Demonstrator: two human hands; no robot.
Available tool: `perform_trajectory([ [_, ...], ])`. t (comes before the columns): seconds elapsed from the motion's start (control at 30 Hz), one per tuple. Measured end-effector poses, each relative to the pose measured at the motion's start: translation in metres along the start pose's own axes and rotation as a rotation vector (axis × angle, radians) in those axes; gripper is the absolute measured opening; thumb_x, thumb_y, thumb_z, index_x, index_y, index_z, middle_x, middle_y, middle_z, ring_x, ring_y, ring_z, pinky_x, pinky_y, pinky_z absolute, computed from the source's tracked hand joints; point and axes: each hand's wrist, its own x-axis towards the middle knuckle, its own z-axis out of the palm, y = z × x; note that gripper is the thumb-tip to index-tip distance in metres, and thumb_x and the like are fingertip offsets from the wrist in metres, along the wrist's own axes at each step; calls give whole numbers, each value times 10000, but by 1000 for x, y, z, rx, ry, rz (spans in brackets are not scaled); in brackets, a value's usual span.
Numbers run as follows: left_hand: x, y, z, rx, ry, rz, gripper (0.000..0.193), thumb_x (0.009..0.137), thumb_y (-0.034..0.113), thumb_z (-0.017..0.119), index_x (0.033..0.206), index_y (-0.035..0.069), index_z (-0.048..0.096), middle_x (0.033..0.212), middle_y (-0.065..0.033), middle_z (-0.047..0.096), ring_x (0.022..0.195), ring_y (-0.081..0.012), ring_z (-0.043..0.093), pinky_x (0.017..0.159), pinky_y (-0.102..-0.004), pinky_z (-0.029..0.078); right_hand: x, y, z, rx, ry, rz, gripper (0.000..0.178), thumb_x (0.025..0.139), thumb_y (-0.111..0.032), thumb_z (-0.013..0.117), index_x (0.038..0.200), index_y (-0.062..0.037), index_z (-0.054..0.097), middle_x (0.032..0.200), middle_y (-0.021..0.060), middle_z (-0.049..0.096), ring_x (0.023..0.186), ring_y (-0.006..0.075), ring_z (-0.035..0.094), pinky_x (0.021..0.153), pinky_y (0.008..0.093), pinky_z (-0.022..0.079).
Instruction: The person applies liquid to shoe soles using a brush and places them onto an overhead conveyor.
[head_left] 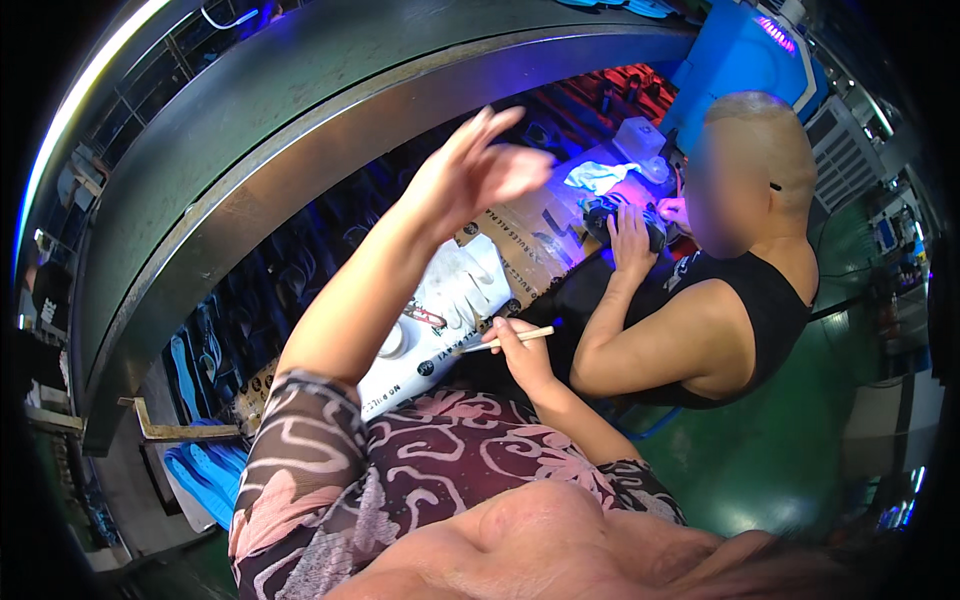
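Note:
My left hand (488, 165) is raised in front of the metal-edged machine, its fingers stretched out and slightly blurred, with nothing in it. Lower down, my right hand (522, 352) grips a thin brush (535, 334) with a pale wooden handle; its tip points left over the white sheet (385, 390). Left of the brush tip stands a small round white container (393, 343). A red-handled tool (424, 316), its kind unclear, lies just beyond it. Past that, a crumpled white glove or cloth (455, 285) rests on the work surface, partly behind my left forearm.
A co-worker (690, 340) in a black sleeveless top sits at my right, handling a dark shoe (625, 222). White cloth (600, 177) and a clear plastic box (640, 138) lie beyond. A long metal edge (250, 180) curves overhead. Blue strap-like pieces (208, 475) sit at lower left.

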Motion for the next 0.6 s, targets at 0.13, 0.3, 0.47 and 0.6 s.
perform_trajectory([
  [0.13,-131,-45,-86,187,261,-15,476,915,314,467,1326,89,383,952,-94,596,932,-216,583,846,-336,454,3,10,8,88,-25,-7,325,926,-214,493,729,8,624,635,20,572,571,69,493,544,208,402],
  [0.3,-341,-32,-116,395,909,46,480,896,290,488,1304,52,403,916,-91,630,783,-169,627,708,-255,491,2,4,42,150,-146,26,400,952,-278,428,757,11,624,665,39,587,580,83,509,562,217,421],
  [0.47,-598,-46,-164,824,1839,278,404,915,235,505,1237,0,446,1031,-112,603,897,-158,585,793,-277,468,16,-27,128,-15,-452,-303,414,955,-279,393,722,-24,621,685,53,542,643,134,516,615,271,425],
  [0.6,-665,-42,-144,1145,2210,44,571,849,300,598,1257,-57,421,1266,-218,470,1127,-292,494,951,-351,390,18,-60,201,-77,-838,-375,322,934,-246,438,799,-29,633,753,52,521,700,132,514,646,268,442],
])
